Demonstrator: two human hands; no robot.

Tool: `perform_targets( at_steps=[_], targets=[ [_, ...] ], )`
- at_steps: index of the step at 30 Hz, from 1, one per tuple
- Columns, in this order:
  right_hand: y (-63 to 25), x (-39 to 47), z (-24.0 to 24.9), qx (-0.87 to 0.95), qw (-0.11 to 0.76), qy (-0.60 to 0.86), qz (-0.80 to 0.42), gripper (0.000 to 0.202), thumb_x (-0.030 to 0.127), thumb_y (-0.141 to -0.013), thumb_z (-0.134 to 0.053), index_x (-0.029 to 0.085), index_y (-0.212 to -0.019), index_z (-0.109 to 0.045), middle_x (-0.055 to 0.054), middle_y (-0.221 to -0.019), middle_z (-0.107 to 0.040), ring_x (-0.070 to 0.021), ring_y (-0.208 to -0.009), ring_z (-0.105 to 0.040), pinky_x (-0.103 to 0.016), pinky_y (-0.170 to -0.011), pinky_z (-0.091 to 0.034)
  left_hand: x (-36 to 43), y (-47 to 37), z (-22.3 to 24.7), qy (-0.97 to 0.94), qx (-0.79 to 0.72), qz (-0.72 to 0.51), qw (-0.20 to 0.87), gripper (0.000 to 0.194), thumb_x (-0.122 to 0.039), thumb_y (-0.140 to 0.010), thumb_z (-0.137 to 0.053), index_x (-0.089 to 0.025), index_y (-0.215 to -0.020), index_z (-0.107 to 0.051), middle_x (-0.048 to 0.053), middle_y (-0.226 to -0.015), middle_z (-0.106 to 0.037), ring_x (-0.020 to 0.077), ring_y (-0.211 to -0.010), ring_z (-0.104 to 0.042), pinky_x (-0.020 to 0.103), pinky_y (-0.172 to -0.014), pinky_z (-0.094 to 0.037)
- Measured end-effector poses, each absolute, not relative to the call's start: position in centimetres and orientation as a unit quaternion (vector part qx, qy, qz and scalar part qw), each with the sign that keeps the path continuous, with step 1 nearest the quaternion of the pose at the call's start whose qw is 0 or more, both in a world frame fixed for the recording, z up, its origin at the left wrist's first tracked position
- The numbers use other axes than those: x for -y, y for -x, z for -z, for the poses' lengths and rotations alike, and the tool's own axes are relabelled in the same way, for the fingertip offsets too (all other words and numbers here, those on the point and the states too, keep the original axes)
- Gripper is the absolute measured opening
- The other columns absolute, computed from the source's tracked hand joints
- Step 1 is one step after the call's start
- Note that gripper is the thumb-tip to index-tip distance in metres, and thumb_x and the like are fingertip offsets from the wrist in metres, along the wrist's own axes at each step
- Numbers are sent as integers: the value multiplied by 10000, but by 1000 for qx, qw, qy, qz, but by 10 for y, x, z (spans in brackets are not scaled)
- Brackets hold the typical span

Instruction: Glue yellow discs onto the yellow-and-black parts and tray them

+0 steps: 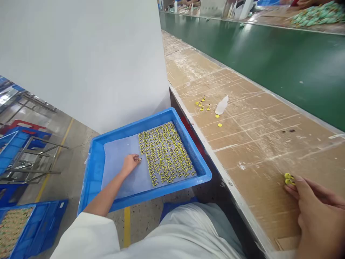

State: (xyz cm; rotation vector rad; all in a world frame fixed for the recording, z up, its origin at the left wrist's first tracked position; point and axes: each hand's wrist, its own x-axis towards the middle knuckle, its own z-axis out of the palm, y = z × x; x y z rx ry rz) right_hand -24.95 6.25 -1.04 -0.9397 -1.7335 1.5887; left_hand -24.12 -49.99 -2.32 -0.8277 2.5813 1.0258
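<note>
A blue tray [93, 180], lined with a pale sheet [121, 144], carries rows of small yellow-and-dark pieces [165, 154] on its right part. My left hand [131, 163] is over the sheet just left of the rows, fingertips pinched on a small piece. Above the cardboard-covered table at the lower right, my right hand [315, 201] pinches several small yellow pieces [289, 178] between thumb and fingers. A white bottle [221, 105] lies on the table, beside two yellow discs [219, 125] and several loose yellow pieces [201, 104].
A green belt [256, 46] runs beyond the table [242, 144]. Past it are a pile of mint-green pieces [320, 14] and other people's hands. A white panel [81, 61] stands behind the tray. Blue crates [48, 223] and metal frames are at the left.
</note>
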Motion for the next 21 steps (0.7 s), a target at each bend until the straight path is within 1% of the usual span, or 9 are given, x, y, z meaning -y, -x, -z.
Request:
perform_targets(
  at_steps=[3, 9, 14, 19, 21],
  targets=[
    [249, -64, 14, 656, 309, 339, -600, 400, 442, -572, -846, 212, -892, -781, -258, -1020, -714, -314, -884, -721, -543, -858, -501, 498, 250, 32, 282, -887, -346, 114, 333, -329, -900, -589, -158, -1187, -581, 99, -1182, -611, 222, -993, -622, 436, -831, -539],
    [247, -62, 10, 672, 288, 357, -582, 445, 472, -578, -835, 208, -931, -778, -276, -1001, -710, -359, -926, -708, -576, -844, -489, 498, 255, 32, 285, -886, -351, 100, 319, -326, -899, -592, -155, -1168, -589, 95, -1162, -619, 218, -980, -625, 429, -823, -542],
    [247, -60, 10, 672, 298, 341, -586, 431, 460, -582, -835, 204, -924, -779, -263, -1003, -713, -339, -909, -713, -555, -870, -491, 496, 255, 34, 308, -872, -368, 98, 318, -324, -899, -593, -151, -1166, -588, 92, -1142, -625, 210, -954, -632, 417, -804, -548],
    [247, -58, 3, 660, 306, 345, -593, 421, 465, -551, -851, 201, -872, -782, -235, -977, -723, -333, -888, -712, -575, -890, -473, 494, 254, 34, 319, -853, -404, 87, 309, -323, -902, -590, -149, -1158, -591, 87, -1121, -633, 202, -930, -638, 407, -789, -552],
    [245, -51, -9, 619, 308, 364, -624, 403, 446, -503, -880, 208, -813, -781, -216, -984, -723, -328, -915, -703, -562, -907, -470, 492, 252, 26, 321, -847, -419, 68, 292, -317, -896, -599, -143, -1131, -601, 83, -1096, -643, 198, -915, -641, 406, -788, -550]
  ],
)
